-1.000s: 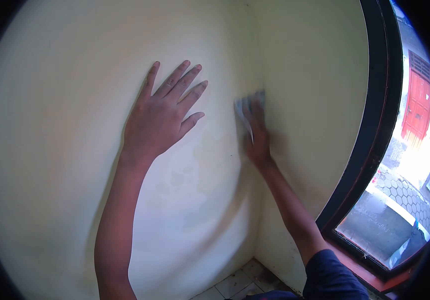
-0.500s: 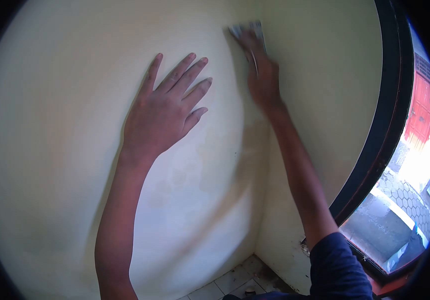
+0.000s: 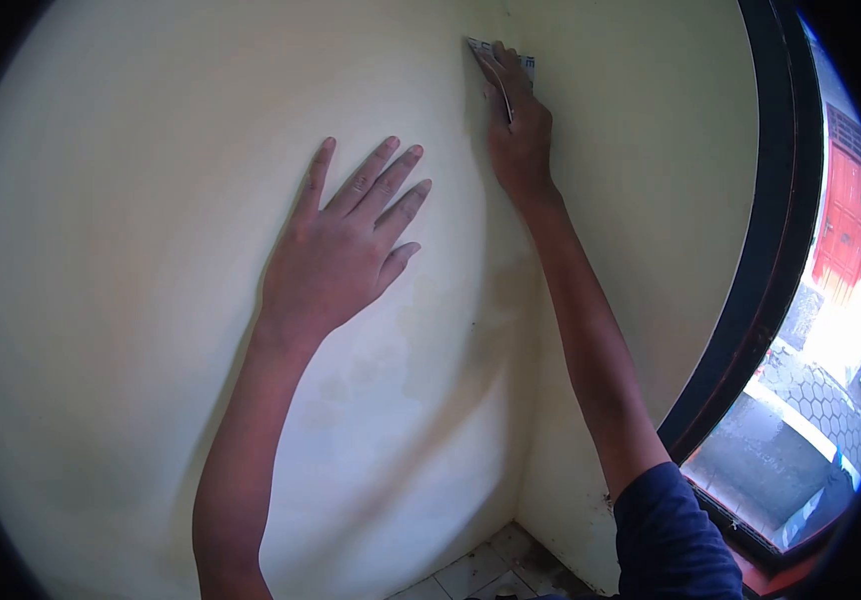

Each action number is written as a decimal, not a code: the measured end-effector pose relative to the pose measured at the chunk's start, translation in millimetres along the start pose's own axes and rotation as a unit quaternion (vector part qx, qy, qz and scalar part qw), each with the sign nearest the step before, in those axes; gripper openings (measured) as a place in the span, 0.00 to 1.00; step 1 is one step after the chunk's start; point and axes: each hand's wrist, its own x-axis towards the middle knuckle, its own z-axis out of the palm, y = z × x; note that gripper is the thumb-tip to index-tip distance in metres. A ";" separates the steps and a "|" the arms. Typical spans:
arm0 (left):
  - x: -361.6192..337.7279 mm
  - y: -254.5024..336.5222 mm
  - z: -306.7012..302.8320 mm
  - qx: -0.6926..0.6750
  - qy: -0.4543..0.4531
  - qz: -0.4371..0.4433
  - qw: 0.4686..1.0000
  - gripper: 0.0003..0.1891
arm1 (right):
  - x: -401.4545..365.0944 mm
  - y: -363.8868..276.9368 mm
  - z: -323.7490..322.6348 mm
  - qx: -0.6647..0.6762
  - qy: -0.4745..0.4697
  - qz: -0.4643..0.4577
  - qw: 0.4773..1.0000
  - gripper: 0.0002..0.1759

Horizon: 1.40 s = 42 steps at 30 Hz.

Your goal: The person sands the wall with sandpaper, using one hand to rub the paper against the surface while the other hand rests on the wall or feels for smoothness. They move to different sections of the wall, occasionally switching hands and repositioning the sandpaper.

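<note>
My left hand [image 3: 336, 240] lies flat on the pale cream wall [image 3: 151, 250] with its fingers spread, and nothing is in it. Higher up and to the right, my right hand [image 3: 523, 135] grips a sheet of sandpaper [image 3: 527, 66] with printing on its back. The sheet is pressed against the wall close to the inner corner, partly covered by my fingers, with one end bent down by the palm. Faint darker patches show on the wall below my two hands.
A dark window frame [image 3: 786, 200] curves along the right side. Through it a red door [image 3: 846, 220] and hexagonal paving [image 3: 816, 395] show outside. Grey floor tiles [image 3: 481, 570] meet the walls at the bottom.
My right hand has slid upward along the wall with the sandpaper. My left hand stays flat against the wall, sitting lower in view as the camera tilts up slightly.
</note>
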 end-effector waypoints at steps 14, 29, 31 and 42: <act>-0.4 0.4 0.4 0.023 0.020 0.007 1.000 0.27 | -40.5 -5.4 -22.6 -0.030 -0.048 -0.005 0.998 0.38; -1.8 -1.9 -3.5 -0.072 0.090 -0.029 0.993 0.34 | -31.1 -22.0 -20.3 0.053 -0.143 -0.059 0.987 0.35; -1.3 -0.9 -4.7 -0.069 0.055 -0.028 0.996 0.36 | 1.9 -8.8 -19.7 0.052 -0.102 0.057 0.992 0.37; -1.9 -0.8 -4.8 -0.127 0.164 -0.104 0.973 0.34 | 19.5 -32.8 0.8 0.043 -0.116 -0.111 0.986 0.33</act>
